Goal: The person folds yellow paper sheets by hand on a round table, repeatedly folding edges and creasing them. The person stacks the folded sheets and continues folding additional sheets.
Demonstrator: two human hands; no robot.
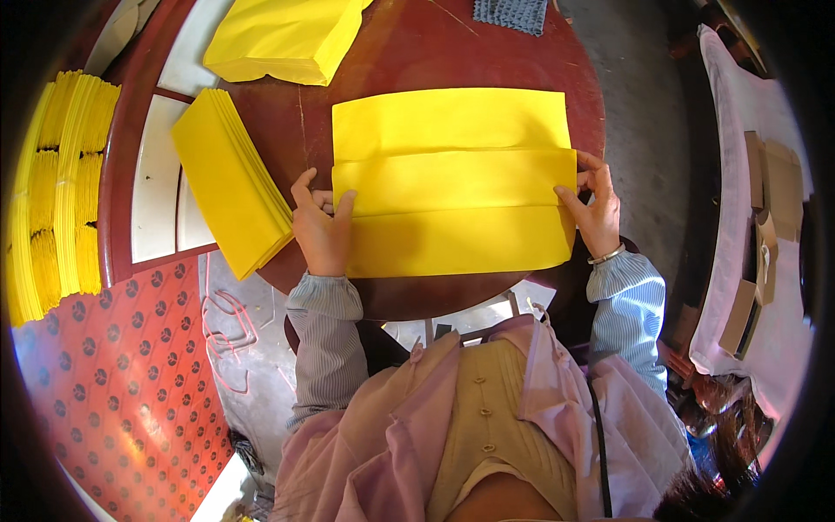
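At a red table (pixel 417 52), the right hand (pixel 600 213) pinches a folded yellow sheet (pixel 452 181); the left hand (pixel 322 233), index spread, thumbs the opposite edge, its grip unclear.

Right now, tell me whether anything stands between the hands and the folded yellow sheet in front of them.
Nothing visible does. The left hand and right hand are at opposite side edges of the folded yellow sheet, thumbs over it. The nearby yellow stack lies left of the left hand, not between.

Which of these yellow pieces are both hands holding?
The wide folded piece, between the left hand and right hand; the slanted stack and other yellow stacks lie unheld.
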